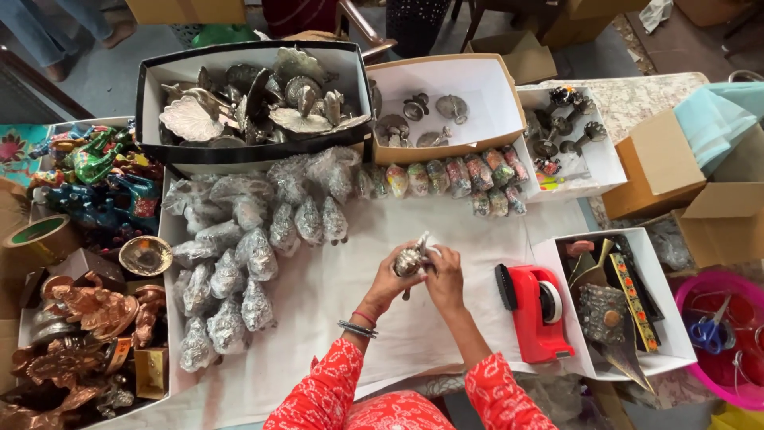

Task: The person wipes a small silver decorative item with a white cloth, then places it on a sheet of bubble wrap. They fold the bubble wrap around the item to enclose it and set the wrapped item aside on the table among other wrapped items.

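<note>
A white-covered counter (414, 318) fills most of the frame. At the upper left of it a long black box (143, 103) holds silver leaf-shaped metal dishes; beside it, upper middle, a tan box (497, 87) holds a few small metal pieces. Left of centre lies a broad heap of wrapped silver bundles (231, 263), and a row of wrapped coloured figures (458, 179) runs below the tan box. At the lower right of centre stands a red tape dispenser (535, 310).

At the centre of the frame, both hands meet around a small silver ornament (409, 259), raised a little above the counter cloth. The left hand (388, 280) cups it from below and the side, fingers curled on it. The right hand (444, 277) presses against it from the other side, fingers closed over what looks like clear wrap; how tightly the fingertips pinch cannot be told at this size.

Risks, as I judge them: the ornament looks smooth and heavy for its size, so slippery wrap could let it slide out and knock the counter. Any pointed part might tear the film if it is pulled too taut. The dispenser's toothed edge sits near the right wrist.
</note>
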